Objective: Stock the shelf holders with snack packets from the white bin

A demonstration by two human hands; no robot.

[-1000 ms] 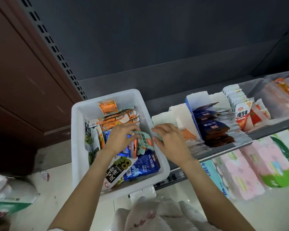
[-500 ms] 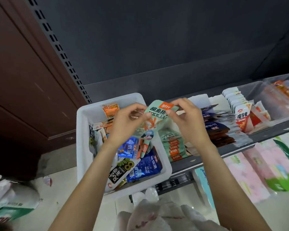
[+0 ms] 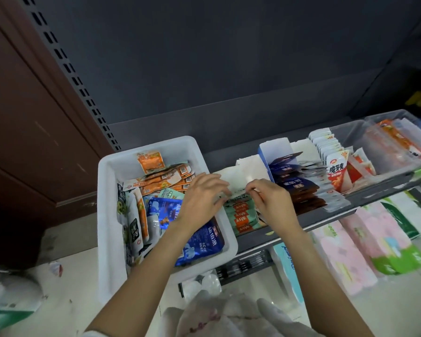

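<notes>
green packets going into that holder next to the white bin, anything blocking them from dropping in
Nothing visible does. The green packets already lie stacked in the holder, right of the white bin. Both the left hand and right hand hover over the stack's back end, hiding it; the holder's white back wall stands behind them.

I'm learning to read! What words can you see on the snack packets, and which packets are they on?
"魔芋爽" on the white and red packet standing in the shelf holder.
Green packets by the hands: orange labels, too blurred to read.
Blue bag in the white bin: white writing, upside down, unreadable.
Orange packets: too small.
</notes>
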